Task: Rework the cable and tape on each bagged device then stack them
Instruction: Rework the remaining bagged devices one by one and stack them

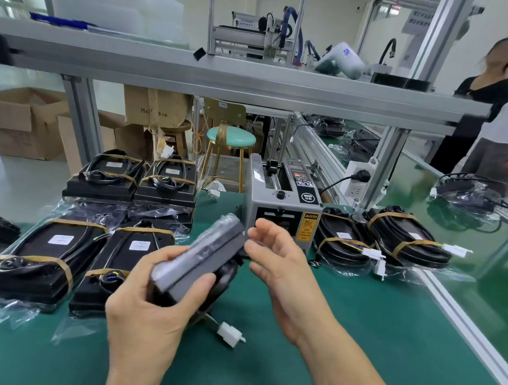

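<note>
A green-matted bench (340, 344) runs under an aluminium frame, with cardboard boxes and a teal stool (231, 137) behind it. Just above the mat at the middle, the left hand (151, 304) grasps a bagged device (197, 265) from below, thumb curled over its near edge. The device is tilted, its far end pointing to 1 o'clock. The right hand (282, 265) sits at 3 o'clock of the device, fingers relaxed and loosely spread, fingertips just beside the device's upper end; I cannot tell whether they touch it. A white connector (231, 334) hangs on its cable at 5 o'clock of the device. A grey tape dispenser (282, 208) stands at 12 o'clock. Taped devices in stacks (48, 264) lie at 9 o'clock, more (383, 238) at 2 o'clock.
</note>
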Demonstrator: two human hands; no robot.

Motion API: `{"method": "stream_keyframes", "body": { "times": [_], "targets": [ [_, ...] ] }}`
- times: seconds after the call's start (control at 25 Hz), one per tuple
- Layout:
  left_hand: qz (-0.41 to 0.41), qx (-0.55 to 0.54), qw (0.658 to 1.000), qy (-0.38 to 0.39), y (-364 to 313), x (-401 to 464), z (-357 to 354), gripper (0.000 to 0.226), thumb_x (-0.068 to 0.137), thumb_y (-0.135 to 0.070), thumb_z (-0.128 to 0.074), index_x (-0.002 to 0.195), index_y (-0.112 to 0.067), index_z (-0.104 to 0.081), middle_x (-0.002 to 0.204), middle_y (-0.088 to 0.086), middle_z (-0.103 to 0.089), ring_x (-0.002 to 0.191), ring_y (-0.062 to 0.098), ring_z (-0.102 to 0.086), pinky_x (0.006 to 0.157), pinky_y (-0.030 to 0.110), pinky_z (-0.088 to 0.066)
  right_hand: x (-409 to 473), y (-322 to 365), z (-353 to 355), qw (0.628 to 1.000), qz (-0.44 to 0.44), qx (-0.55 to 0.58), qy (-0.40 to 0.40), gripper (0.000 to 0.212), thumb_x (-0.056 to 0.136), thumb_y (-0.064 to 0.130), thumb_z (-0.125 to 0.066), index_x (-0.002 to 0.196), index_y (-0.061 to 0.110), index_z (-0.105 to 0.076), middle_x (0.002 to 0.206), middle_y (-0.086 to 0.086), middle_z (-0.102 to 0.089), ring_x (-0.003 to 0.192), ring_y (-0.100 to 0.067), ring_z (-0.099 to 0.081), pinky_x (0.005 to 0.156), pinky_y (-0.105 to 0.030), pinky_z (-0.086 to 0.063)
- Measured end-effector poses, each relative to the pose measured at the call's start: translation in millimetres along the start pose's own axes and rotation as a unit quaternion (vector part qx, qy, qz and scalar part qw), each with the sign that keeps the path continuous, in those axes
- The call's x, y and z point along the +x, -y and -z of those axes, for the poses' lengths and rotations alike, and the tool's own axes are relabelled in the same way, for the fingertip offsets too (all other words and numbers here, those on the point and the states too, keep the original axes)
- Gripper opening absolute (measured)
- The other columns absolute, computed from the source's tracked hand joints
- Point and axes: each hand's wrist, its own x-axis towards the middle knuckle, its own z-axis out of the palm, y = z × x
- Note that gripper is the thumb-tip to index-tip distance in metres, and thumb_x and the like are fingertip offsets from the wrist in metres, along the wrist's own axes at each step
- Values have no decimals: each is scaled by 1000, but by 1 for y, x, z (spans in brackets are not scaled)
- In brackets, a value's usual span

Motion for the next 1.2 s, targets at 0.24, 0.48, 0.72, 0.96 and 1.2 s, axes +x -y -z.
{"method": "stream_keyframes", "body": {
  "times": [0.24,0.48,0.72,0.96,1.2],
  "targets": [
    [183,-305,935,-8,11,-3,7,31,68,-4,-61,85,-25,-75,84,1,-75,74,12,-71,68,25,-58,-8,-5,29,944,32,-243,221,83,64,10,-85,133,34,-45,125,15,-60,118,-2,-56,102,-26,-44],
    [115,-81,984,111,17,2,31,74,60,-12,-78,124,-43,-56,132,-17,-57,127,-1,-46,107,28,-31,0,15,33,833,192,-506,116,60,59,22,-84,111,34,-55,107,15,-61,102,-8,-55,93,-35,-42],
    [97,-60,969,220,17,3,24,80,52,-20,-86,125,-36,-56,120,-10,-66,112,8,-60,95,17,-45,18,3,16,767,235,-581,138,56,60,25,-78,110,35,-54,104,17,-58,98,-6,-48,91,-31,-26],
    [107,-75,978,165,40,3,29,72,40,-5,-93,100,-40,-71,98,-4,-74,88,5,-68,80,12,-51,34,-19,13,763,261,-569,162,52,69,24,-76,114,35,-54,109,18,-55,110,-4,-42,113,-38,-3],
    [82,-12,995,56,52,-13,24,63,44,-19,-88,96,-50,-68,91,-16,-73,82,-2,-65,82,4,-45,42,-26,42,912,154,-378,-45,51,71,3,-56,115,28,-62,118,10,-58,117,-7,-49,110,-33,-27]
  ]
}}
